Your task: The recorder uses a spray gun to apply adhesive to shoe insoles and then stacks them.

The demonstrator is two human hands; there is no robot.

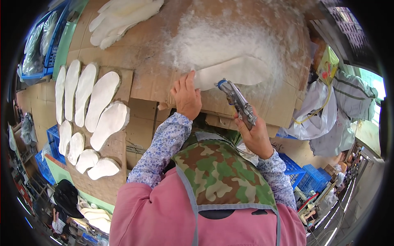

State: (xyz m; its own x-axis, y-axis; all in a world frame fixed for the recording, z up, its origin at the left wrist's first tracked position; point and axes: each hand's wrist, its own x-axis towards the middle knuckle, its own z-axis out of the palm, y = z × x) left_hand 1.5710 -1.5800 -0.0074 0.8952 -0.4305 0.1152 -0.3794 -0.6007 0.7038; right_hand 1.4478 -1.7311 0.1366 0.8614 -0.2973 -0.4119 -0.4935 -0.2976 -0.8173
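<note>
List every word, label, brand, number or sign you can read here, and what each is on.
None can be read.
White insole at the work spot: no lettering visible.
Metal spray gun: any marking is too small to read.
Yellow-green bag at upper right: any print is too blurred to read.

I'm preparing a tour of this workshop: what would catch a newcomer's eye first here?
Probably the white fluff spread over the cardboard at upper centre, with one white sole along its lower edge. Next would be the metal gun in the right grip, just right of centre, its blue tip close to that sole. At left, more pale soles stand out in rows on a brown board.
</note>
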